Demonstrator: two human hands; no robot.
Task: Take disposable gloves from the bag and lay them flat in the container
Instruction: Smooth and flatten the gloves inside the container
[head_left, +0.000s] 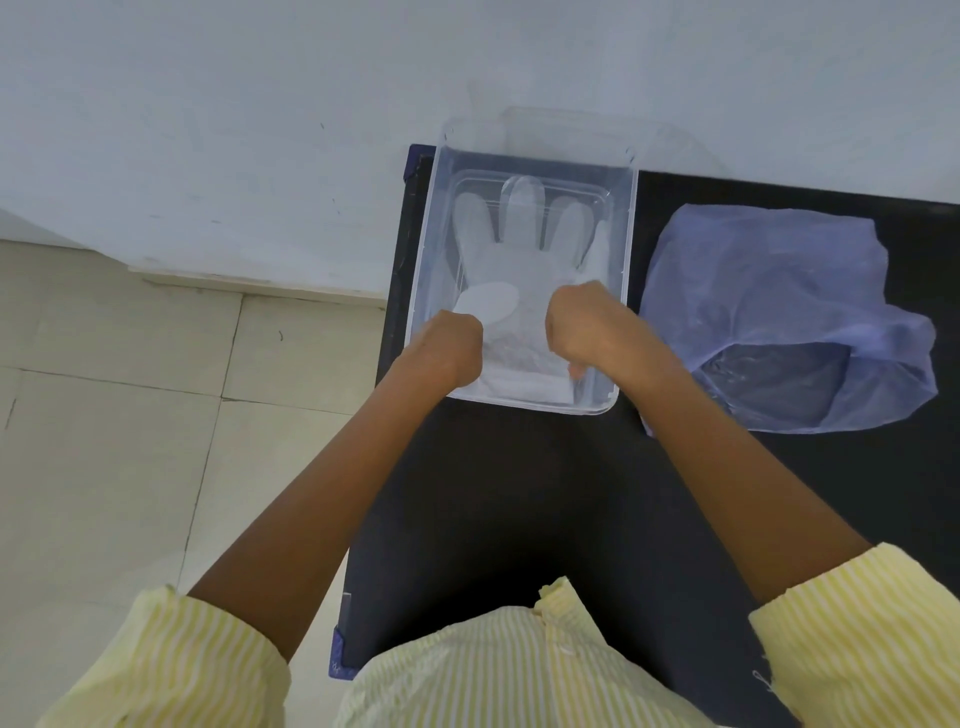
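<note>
A clear plastic container (626, 270) stands at the far left end of a black table (519, 493). Inside it a translucent disposable glove (511, 260) lies flat, fingers pointing away from me, thumb folded across the palm. My left hand (452, 348) is curled at the cuff's left corner. At the cuff's right side is my right hand (584, 325), also curled. Both hands reach down into the container and seem to pinch the cuff edge; their fingertips are hidden. A pale blue plastic bag (779, 291) lies crumpled to the right of the container, its mouth facing me.
A white wall rises right behind the container. The table's left edge runs just left of the container, with a tiled floor (130, 415) below it. Yellow striped sleeves cover my upper arms.
</note>
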